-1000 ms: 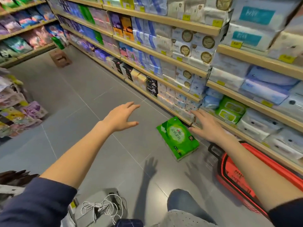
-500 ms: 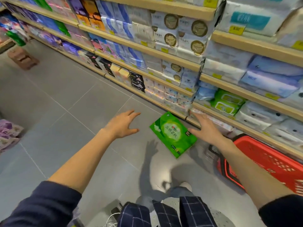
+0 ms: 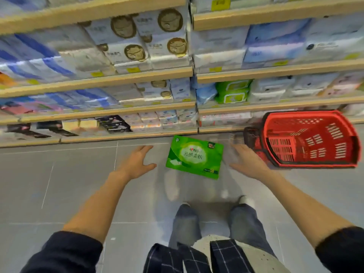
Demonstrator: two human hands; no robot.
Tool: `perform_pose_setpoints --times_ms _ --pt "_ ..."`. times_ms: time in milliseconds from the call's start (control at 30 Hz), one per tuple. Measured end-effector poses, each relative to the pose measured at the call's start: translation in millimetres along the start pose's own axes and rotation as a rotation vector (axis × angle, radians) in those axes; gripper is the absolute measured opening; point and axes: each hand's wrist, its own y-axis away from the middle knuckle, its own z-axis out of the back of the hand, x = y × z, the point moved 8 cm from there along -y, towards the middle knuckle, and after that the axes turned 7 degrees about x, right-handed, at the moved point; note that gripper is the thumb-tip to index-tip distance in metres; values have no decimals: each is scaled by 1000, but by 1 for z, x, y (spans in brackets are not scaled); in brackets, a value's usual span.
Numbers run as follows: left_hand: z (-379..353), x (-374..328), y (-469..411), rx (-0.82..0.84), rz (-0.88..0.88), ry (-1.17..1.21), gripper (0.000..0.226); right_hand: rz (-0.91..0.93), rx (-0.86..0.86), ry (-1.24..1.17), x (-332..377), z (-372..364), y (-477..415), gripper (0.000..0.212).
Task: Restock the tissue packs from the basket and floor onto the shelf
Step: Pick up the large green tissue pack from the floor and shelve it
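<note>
A green tissue pack (image 3: 194,157) lies flat on the grey floor just in front of the bottom shelf. My left hand (image 3: 136,163) hovers open a little to its left, fingers spread, not touching it. My right hand (image 3: 244,161) is open on the pack's right side, also apart from it. A red plastic basket (image 3: 309,137) stands on the floor to the right of my right hand, and nothing shows inside it. Two matching green packs (image 3: 232,91) sit on the second shelf up.
Wooden shelves (image 3: 98,110) packed with white, blue and dark tissue packs fill the top half of the view. Grey tiled floor (image 3: 59,190) stretches to the left. My own legs and shoes (image 3: 214,215) stand below the pack.
The view has swung to face the shelves squarely. Both hands have come closer to the green pack, one on each side. The basket now shows in full on the right.
</note>
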Motion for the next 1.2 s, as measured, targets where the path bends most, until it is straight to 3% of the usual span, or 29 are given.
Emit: perform_pose_setpoints --times_ms 233,500,767,1000,1200 --pt "-9 27 -49 94 -108 -9 70 -170 -49 -115 4 -41 -12 74" --pt "-74 63 -135 188 -69 122 70 -227 -41 -234 -32 -89 -72 74" --pt "-176 117 -262 195 -24 309 68 -367 -5 -295 -148 -201 -182 76" --pt "-285 188 -399 204 7 231 81 -427 62 -302 -270 -309 -277 91" --pt "-355 232 -487 229 -18 117 84 -444 11 -364 -345 -374 -339 98"
